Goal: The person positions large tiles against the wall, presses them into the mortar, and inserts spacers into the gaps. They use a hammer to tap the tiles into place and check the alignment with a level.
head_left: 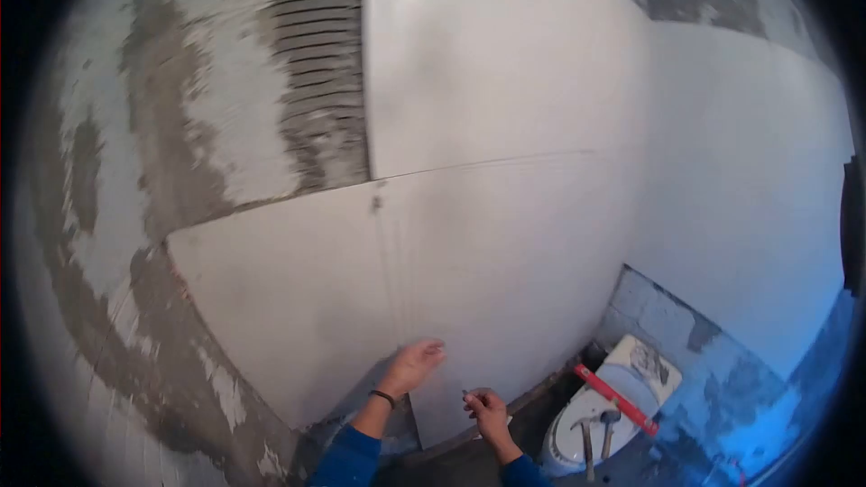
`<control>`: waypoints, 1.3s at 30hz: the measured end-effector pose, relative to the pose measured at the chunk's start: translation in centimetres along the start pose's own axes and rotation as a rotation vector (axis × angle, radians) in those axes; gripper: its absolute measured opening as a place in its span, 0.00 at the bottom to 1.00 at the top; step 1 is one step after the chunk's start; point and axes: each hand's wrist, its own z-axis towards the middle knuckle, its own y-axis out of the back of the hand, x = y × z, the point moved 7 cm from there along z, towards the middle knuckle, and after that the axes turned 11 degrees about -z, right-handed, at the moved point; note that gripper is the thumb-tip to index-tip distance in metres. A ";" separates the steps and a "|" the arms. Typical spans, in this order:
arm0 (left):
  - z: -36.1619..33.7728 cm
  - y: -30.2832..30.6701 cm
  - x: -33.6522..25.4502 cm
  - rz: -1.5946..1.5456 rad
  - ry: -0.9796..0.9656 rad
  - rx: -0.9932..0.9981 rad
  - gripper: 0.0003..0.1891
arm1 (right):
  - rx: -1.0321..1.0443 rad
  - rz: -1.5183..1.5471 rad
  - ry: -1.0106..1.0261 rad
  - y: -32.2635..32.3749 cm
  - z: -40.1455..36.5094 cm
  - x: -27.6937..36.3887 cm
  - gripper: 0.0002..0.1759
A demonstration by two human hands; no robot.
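Note:
My left hand (415, 368), with a dark band at the wrist, is up against the lower part of the large pale wall tile (487, 261). Its fingers stretch to the right near the vertical joint and hold nothing. Lower and to the right, my right hand (487, 410) pinches a small grey piece (465, 392) between thumb and fingertips, too small to name. Beside the left hand, the lower-left tile (271, 280) meets that tile along the joint. Both sleeves are blue.
At the lower right stands a white toilet (564, 424) with a red spirit level (616, 399) and two hammers (588, 451) (608, 433) across it. An upper tile (505, 54) sits beside ridged grey adhesive (320, 45). Patchy bare wall (207, 108) fills the left.

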 end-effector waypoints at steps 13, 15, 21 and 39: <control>-1.4 -6.0 -0.6 0.064 0.211 0.418 0.22 | 0.136 0.134 -0.042 4.6 1.3 1.1 0.09; -2.3 -6.7 -0.7 0.031 0.220 0.368 0.20 | 0.175 0.130 -0.049 4.8 1.6 0.7 0.09; -3.4 -11.2 -1.0 0.189 0.190 0.094 0.15 | 0.436 0.152 -0.013 5.3 3.4 1.3 0.08; -2.1 -24.7 -1.4 0.365 0.068 -0.237 0.07 | 0.666 0.035 -0.079 17.3 6.0 -0.8 0.15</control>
